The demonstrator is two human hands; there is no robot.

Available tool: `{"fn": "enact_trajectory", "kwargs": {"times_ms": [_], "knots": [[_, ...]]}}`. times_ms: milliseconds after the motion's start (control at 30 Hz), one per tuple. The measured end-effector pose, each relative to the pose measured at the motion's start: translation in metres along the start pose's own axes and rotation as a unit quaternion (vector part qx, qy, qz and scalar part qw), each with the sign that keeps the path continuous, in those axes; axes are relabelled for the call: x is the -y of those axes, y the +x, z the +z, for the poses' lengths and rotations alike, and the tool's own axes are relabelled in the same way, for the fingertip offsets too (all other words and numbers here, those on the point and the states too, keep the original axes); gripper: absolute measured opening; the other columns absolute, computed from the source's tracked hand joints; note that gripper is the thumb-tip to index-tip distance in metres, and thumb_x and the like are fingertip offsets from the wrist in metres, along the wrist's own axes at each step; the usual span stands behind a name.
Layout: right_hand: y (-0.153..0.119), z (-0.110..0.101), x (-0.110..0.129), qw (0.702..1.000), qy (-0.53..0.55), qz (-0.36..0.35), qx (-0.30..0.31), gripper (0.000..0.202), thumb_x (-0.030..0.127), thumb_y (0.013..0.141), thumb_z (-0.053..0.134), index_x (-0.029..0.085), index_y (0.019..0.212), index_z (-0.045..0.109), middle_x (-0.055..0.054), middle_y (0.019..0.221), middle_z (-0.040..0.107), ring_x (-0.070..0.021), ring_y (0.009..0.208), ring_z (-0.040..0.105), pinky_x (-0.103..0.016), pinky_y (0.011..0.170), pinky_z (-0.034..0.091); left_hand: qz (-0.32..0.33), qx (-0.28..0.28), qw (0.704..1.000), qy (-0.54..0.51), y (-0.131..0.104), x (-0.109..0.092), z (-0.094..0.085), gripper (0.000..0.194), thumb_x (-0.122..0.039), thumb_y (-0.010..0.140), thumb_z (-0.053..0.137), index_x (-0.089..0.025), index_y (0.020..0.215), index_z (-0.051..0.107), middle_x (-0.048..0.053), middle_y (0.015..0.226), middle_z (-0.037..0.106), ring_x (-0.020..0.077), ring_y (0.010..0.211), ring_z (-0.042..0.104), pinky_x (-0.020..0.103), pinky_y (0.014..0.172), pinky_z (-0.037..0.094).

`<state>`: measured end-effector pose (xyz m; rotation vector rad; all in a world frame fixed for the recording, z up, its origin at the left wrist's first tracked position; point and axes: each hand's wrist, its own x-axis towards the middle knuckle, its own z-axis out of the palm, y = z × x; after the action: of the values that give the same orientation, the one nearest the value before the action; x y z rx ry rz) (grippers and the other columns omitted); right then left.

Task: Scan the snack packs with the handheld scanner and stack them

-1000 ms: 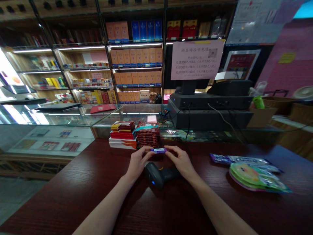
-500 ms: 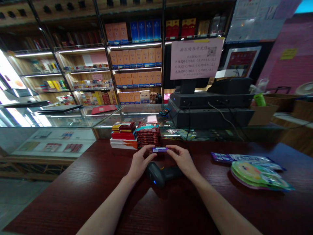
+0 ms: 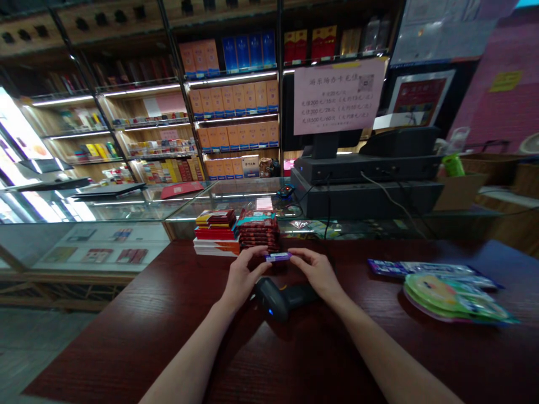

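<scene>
A small, narrow purple pack [image 3: 278, 257] with pale printing is held level just above the dark wooden counter. My left hand [image 3: 242, 280] pinches its left end between thumb and fingers. The opposite end sits in the pinch of my right hand [image 3: 319, 276]. Below and nearer to me, a black handheld barcode scanner [image 3: 273, 300] lies on the counter with a blue light glowing. Its handle points right, and my right hand hides the end of it. What is printed on the pack is too small to read.
Beyond my hands stand a stack of red-brown packets [image 3: 257, 231] and a pile of red, yellow and white boxes [image 3: 215, 233]. To the right lie long purple packets [image 3: 429, 270] and green round-topped packages [image 3: 442, 297]. A monitor with a pink sign [image 3: 339, 98] rises behind.
The purple pack has turned slightly between my fingertips, and less of its printed face shows. Both hands keep their pinch. The whole view has shifted a little.
</scene>
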<state>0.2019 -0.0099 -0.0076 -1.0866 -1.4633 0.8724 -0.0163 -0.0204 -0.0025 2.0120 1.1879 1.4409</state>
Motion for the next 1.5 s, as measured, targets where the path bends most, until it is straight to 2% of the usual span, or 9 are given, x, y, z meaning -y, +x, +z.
{"fn": "enact_trajectory", "kwargs": {"times_ms": [267,400,500,600,700,767,933,1200,1500], "knots": [[-0.001,0.004,-0.003,0.998,0.04,0.004,0.039,0.042,0.036,0.08,0.067,0.022,0.119,0.071,-0.009,0.115,0.076,-0.0259,0.108,0.071,-0.041,0.096,0.054,0.042,-0.055,0.994,0.081,0.002,0.004,-0.008,0.02,-0.034,0.087,0.069,-0.024,0.105,0.068,0.004,0.106,0.073,0.021,0.103,0.066,0.038,0.097,0.05],[-0.006,-0.004,0.009,0.998,-0.042,-0.026,0.046,0.041,0.034,0.082,0.066,0.024,0.121,0.07,-0.008,0.12,0.074,-0.0266,0.109,0.069,-0.043,0.099,0.051,0.085,-0.101,0.98,0.151,0.005,0.006,-0.019,0.015,-0.037,0.089,0.068,-0.025,0.097,0.069,0.002,0.098,0.074,0.0214,0.099,0.066,0.043,0.103,0.044],[-0.016,-0.017,0.021,0.985,-0.097,-0.064,0.124,0.038,0.034,0.083,0.069,0.029,0.12,0.072,-0.005,0.119,0.073,-0.0272,0.113,0.065,-0.044,0.104,0.046,0.108,-0.114,0.972,0.177,0.007,0.01,-0.028,0.013,-0.036,0.09,0.067,-0.025,0.096,0.068,0.001,0.097,0.075,0.0201,0.097,0.067,0.045,0.107,0.039],[-0.029,-0.027,0.029,0.959,-0.143,-0.069,0.236,0.06,0.036,0.072,0.081,0.035,0.129,0.066,-0.004,0.128,0.069,-0.0298,0.117,0.062,-0.043,0.103,0.045,0.112,-0.123,0.967,0.192,0.007,0.015,-0.034,0.011,-0.034,0.09,0.067,-0.025,0.096,0.068,0.0,0.099,0.076,0.0192,0.096,0.067,0.046,0.11,0.036],[-0.037,-0.03,0.031,0.934,-0.192,-0.091,0.287,0.079,0.028,0.06,0.088,0.039,0.134,0.062,-0.003,0.131,0.067,-0.0329,0.12,0.058,-0.043,0.104,0.042,0.115,-0.135,0.966,0.189,0.007,0.02,-0.038,0.011,-0.034,0.09,0.068,-0.025,0.096,0.068,0.0,0.098,0.076,0.0192,0.096,0.068,0.046,0.111,0.036],[-0.039,-0.027,0.031,0.923,-0.21,-0.111,0.304,0.079,0.022,0.064,0.084,0.04,0.137,0.06,-0.002,0.133,0.066,-0.0326,0.123,0.056,-0.043,0.107,0.038,0.114,-0.147,0.966,0.18,0.008,0.022,-0.04,0.012,-0.034,0.089,0.068,-0.024,0.097,0.069,0.0,0.097,0.076,0.0195,0.096,0.068,0.046,0.111,0.038],[-0.038,-0.021,0.031,0.9,-0.258,-0.131,0.327,0.072,0.014,0.075,0.065,0.035,0.143,0.053,-0.002,0.135,0.064,-0.0276,0.121,0.056,-0.041,0.105,0.037,0.109,-0.165,0.966,0.164,0.008,0.028,-0.043,0.014,-0.035,0.089,0.068,-0.025,0.098,0.07,0.0,0.097,0.075,0.02,0.096,0.067,0.045,0.108,0.041],[-0.039,-0.023,0.032,0.886,-0.29,-0.122,0.34,0.075,0.015,0.076,0.059,0.033,0.148,0.045,-0.001,0.144,0.058,-0.0247,0.124,0.056,-0.039,0.104,0.039,0.096,-0.182,0.969,0.14,0.008,0.039,-0.045,0.016,-0.036,0.088,0.07,-0.026,0.1,0.07,0.001,0.098,0.074,0.0197,0.095,0.067,0.037,0.095,0.05],[-0.033,-0.036,0.047,0.938,-0.183,-0.112,0.273,0.076,0.023,0.079,0.069,0.031,0.15,0.042,-0.005,0.138,0.062,-0.025,0.122,0.06,-0.04,0.105,0.044,0.11,-0.18,0.968,0.134,0.007,0.041,-0.045,0.017,-0.035,0.088,0.069,-0.025,0.102,0.069,0.001,0.099,0.073,0.0191,0.095,0.067,0.034,0.091,0.052]]}}
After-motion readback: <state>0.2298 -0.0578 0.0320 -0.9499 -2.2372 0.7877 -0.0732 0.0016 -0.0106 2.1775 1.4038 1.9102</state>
